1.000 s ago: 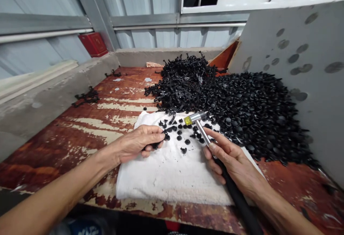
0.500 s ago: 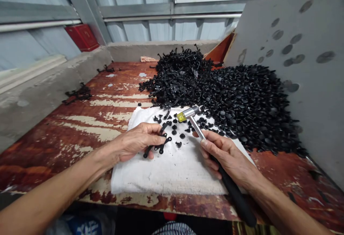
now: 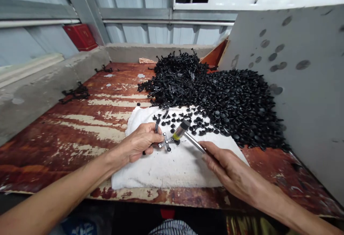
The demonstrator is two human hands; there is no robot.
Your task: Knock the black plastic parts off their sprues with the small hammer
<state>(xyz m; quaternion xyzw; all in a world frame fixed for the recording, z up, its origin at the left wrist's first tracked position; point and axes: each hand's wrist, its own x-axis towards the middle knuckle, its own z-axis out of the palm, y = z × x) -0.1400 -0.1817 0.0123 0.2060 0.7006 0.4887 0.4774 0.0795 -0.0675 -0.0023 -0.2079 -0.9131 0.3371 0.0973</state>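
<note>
Left hand (image 3: 141,142) is pinching a black plastic runner (image 3: 165,142) between thumb and fingers. It's a small moulded piece with stubby rivet-like heads, held low over the middle of a white terry towel (image 3: 172,168), though I can't tell if it's actually resting on the cloth. Right hand (image 3: 228,167) is closed around a small hammer (image 3: 195,142), fingers wrapped tight, with the black grip buried under the hand. The big change from a moment ago: the hammer was standing up fairly steep over the towel, and now it's tipped down low, its yellow-faced head (image 3: 181,130) right beside the runner. Can't tell if they're touching — it's really close. So both hands now meet at one spot on the towel, with the runner and hammer head lined up together. Loose black pieces (image 3: 182,118) are scattered over the far part of the towel. Just past its far edge sits a big heap of black runners (image 3: 174,81), and past its far right corner a heap of round black caps (image 3: 242,102). The towel itself lies on a stained red board with peeling paint (image 3: 53,156), and a grey panel with round marks (image 3: 295,66) stands up well off to its right.
</note>
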